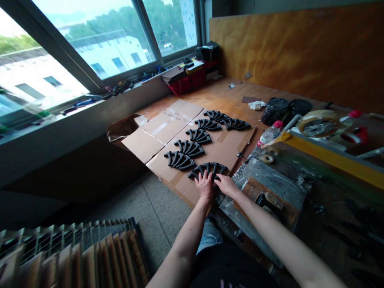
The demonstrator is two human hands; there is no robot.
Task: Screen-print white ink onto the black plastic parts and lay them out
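Touching left hand [205,185], right hand [226,184]: pieces [213,167]

- Fans of black curved pieces [189,148]: seven, all on the cardboard sheet [229,145]; pieces per fan too small to count reliably.
- Hands: two, left hand [205,186] and right hand [225,185], at the sheet's near end.
- Black tubs [275,110]: two, right of the sheet's far end.
- Red caps [278,124]: two, right of the sheet.
- Small pale tape ring [263,158]: one, right of the sheet.
- Window panes [105,36]: three in view, beyond the sheet, to its left.
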